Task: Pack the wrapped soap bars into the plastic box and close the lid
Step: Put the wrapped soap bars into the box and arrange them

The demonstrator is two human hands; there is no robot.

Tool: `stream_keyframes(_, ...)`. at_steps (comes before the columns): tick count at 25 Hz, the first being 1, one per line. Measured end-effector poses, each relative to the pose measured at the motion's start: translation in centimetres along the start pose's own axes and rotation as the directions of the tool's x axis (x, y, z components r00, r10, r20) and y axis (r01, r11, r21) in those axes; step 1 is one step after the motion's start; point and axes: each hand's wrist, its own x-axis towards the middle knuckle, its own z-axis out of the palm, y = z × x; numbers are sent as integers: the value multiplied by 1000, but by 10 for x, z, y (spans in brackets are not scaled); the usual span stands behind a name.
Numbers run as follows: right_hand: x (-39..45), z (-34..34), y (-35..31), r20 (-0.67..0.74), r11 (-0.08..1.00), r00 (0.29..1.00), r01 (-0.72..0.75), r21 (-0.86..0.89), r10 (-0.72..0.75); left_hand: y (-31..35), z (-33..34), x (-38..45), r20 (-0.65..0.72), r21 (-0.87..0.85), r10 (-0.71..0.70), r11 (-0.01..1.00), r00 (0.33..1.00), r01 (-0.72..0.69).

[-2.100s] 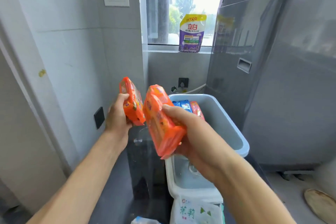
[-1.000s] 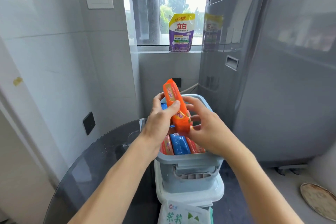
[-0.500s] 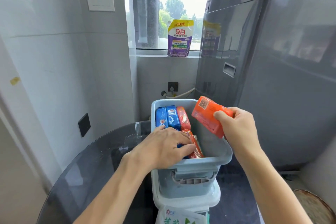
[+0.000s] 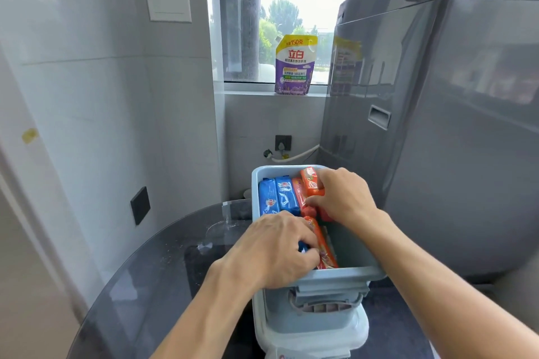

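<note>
A pale blue plastic box (image 4: 326, 278) stands on a white lid (image 4: 353, 335) on the dark glass table. Inside, at the far end, two blue wrapped soap bars (image 4: 277, 195) stand on edge beside an orange one. My right hand (image 4: 341, 198) grips another orange soap bar (image 4: 311, 181) and holds it down among that far row. My left hand (image 4: 277, 251) reaches into the near part of the box, fingers curled on an orange bar (image 4: 325, 245) standing there; a blue wrapper shows under the fingers.
A tall grey washing machine (image 4: 437, 125) stands close on the right of the box. A purple detergent pouch (image 4: 294, 64) sits on the window sill behind. A tiled wall with a black socket (image 4: 140, 204) is on the left. The round glass table (image 4: 151, 285) extends leftward.
My right hand has carried its orange bar from above the box's right rim down into the far row. My left hand stays in the near part of the box.
</note>
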Motion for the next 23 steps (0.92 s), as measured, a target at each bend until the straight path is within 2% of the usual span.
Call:
stream_keyframes(2,4,5,11,91,984,991,112,-140,-99,-1,1,1,4,-4,2,1000,1000,-2)
stream_keyframes(4,5,9,23,190,969,975,149,-196,-112,-2,1,3,0,-9,6,1000,1000,-6)
stream_keyframes(9,4,9,39,389,998,921,44,-37,-26,-5,5,4,-22,-3,20,1000,1000,-20)
stream_keyframes(11,-2,8,43,402,997,916,-28,66,-1,-5,6,5,-19,-4,13,1000,1000,-13)
stream_keyframes(12,-9,9,43,355,980,935,-86,182,16,-7,6,5,-20,-5,8,1000,1000,-8)
stream_keyframes(14,-29,11,44,202,846,975,-187,499,97,-10,7,5,-7,-6,0,1000,1000,-1)
stream_keyframes(16,-55,4,43,102,730,978,-203,652,181,-10,6,1,38,-14,-15,1000,999,15)
stream_keyframes(18,-77,-6,36,16,739,976,-173,651,215,-6,2,1,51,-20,-17,1000,999,18)
stream_keyframes(20,-101,-15,18,-145,867,975,-77,493,169,0,-1,-1,42,-36,-44,998,998,46)
stream_keyframes(23,-142,-29,-18,-431,934,901,191,300,-46,5,-3,-9,12,-63,-63,996,998,63)
